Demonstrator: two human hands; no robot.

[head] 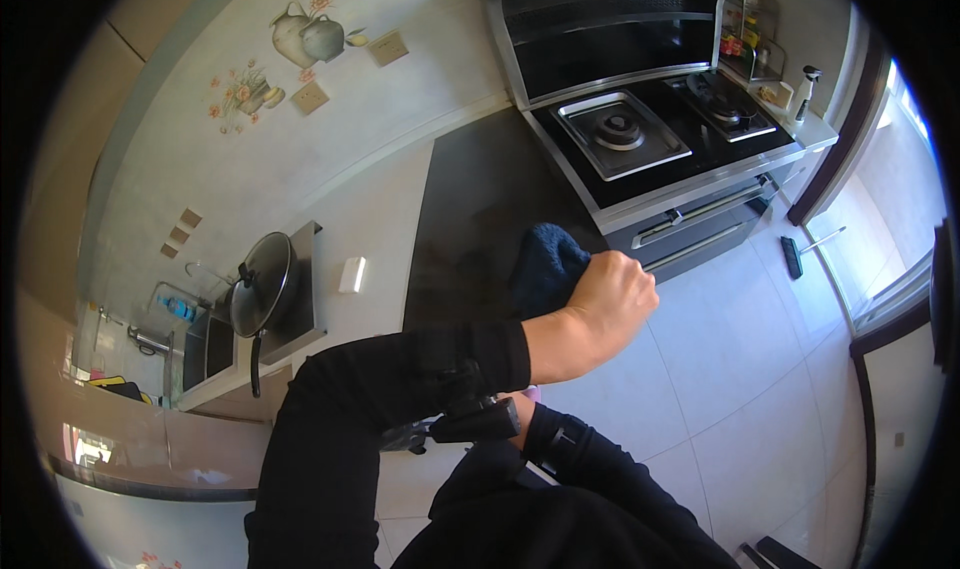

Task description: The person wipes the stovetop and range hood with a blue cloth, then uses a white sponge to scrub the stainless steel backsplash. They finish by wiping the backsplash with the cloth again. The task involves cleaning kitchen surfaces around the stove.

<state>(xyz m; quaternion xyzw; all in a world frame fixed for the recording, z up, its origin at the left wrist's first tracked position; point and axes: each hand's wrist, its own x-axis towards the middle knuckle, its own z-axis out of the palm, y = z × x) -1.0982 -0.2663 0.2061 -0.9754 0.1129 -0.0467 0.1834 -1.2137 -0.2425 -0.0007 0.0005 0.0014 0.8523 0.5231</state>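
Observation:
My left hand (613, 299) is closed around a dark blue terry cloth (549, 265), which bunches up on the far side of my fist. The cloth appears over the front part of a dark, smooth panel (480, 216) set along the white counter. Whether it touches the panel is hard to tell. My right hand (519, 411) is lower, close to my body. A black device (480, 421) on my left forearm hides most of it. A small pink patch shows beside its wrist.
To the right of the panel stands a gas stove (660, 138) with two burners. Left on the counter are a lidded pan (262, 284) with a long handle and a small white box (352, 275). A sink (210, 348) lies farther left. A broom (792, 257) rests on the tiled floor.

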